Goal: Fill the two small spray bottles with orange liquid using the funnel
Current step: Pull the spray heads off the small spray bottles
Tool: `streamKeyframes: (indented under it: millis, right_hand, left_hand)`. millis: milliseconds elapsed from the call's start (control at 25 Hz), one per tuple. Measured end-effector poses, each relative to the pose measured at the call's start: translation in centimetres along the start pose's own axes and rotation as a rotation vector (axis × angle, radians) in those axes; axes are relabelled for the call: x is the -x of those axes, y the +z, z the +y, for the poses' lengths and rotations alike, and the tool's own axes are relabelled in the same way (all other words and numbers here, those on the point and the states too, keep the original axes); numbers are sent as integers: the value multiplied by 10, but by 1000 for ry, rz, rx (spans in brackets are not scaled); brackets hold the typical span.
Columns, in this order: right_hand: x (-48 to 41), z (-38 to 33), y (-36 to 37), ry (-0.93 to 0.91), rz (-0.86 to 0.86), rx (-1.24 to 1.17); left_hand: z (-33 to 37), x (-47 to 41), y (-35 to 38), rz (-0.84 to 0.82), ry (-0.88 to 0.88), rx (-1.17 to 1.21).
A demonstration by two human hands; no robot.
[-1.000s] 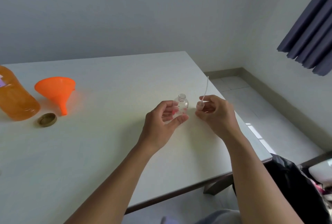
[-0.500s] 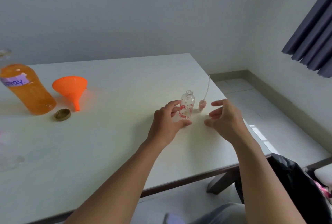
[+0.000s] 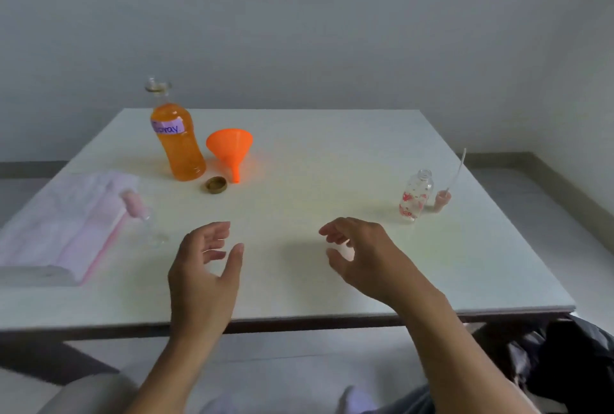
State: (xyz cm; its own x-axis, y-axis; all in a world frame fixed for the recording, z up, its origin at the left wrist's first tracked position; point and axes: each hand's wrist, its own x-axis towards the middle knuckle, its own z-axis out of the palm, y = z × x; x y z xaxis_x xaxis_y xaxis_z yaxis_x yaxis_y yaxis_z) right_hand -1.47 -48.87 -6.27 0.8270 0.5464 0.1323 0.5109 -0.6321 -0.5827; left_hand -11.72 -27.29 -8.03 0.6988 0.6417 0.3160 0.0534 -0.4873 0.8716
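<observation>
A small clear spray bottle (image 3: 415, 196) with red flowers stands uncapped at the table's right side. Its pink spray head (image 3: 442, 201) with a long white tube stands just right of it. A second small spray bottle (image 3: 141, 215), blurred, with a pink top, stands at the left beside a plastic bag. Further back stand an open bottle of orange liquid (image 3: 177, 144), an orange funnel (image 3: 230, 149) lying on its side, and a gold cap (image 3: 216, 185). My left hand (image 3: 206, 267) and my right hand (image 3: 362, 254) hover over the table's near middle, fingers loosely spread, holding nothing.
A pink-and-white plastic bag (image 3: 63, 224) lies on the white table (image 3: 299, 187) at the left. A grey wall stands behind the table. A dark bag (image 3: 564, 357) sits on the floor at the lower right, below the table's front edge.
Both hands let go of the flowered bottle and the spray head and drew back to the near middle. The view swung left, bringing the second bottle and the plastic bag into sight.
</observation>
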Motion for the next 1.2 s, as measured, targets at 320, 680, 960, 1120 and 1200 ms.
streamKeyframes:
  millis: [320,680,960,1120,1200]
  right_hand:
    - [-38,-34,71,-93,-258,271]
    - [-49,-39,44,4,-67,-126]
    - [-71,-54,30,90,137,-551]
    - [-79,-48,34,153,165,-601]
    - [-79,-42,31,154,137,-573]
  left_hand:
    - [-43,-47,-49,222,-330,-131]
    - [-34,-83,-25,-227,-95,-160]
    - [-18,-83,7,-403,60,-107]
    - [-14,-85,15,-450,14,-75]
    - [-12,-85,17,-525,-10,-45]
